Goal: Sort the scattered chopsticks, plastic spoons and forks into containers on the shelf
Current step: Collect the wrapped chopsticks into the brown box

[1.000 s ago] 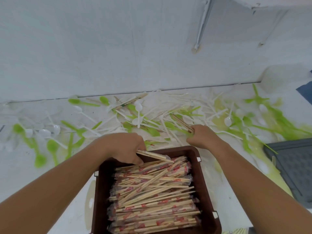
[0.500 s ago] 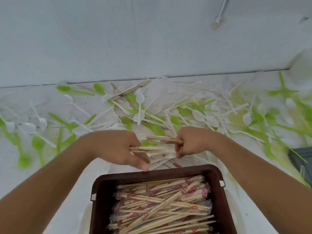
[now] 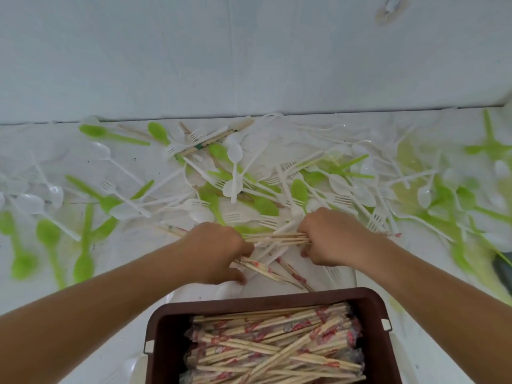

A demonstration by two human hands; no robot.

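A bundle of wooden chopsticks [image 3: 277, 238] lies level between my two hands above the white surface. My left hand [image 3: 214, 250] grips its left end and my right hand [image 3: 332, 236] grips its right end. More wrapped chopsticks [image 3: 266, 271] lie loose under my hands. A dark brown bin [image 3: 260, 304] at the near edge is filled with wrapped chopsticks [image 3: 277, 347]. White forks [image 3: 340, 199], white spoons [image 3: 235, 155] and green spoons [image 3: 299, 191] are strewn across the shelf behind my hands.
A white wall [image 3: 249, 51] rises right behind the scattered cutlery. Another chopstick pair in a paper sleeve [image 3: 213, 139] lies far back among forks. A dark object [image 3: 502, 268] shows at the right edge.
My hands have come together from over the bin rim to the surface beyond it, and now both hold one bundle of chopsticks. The bin sits lower in view.
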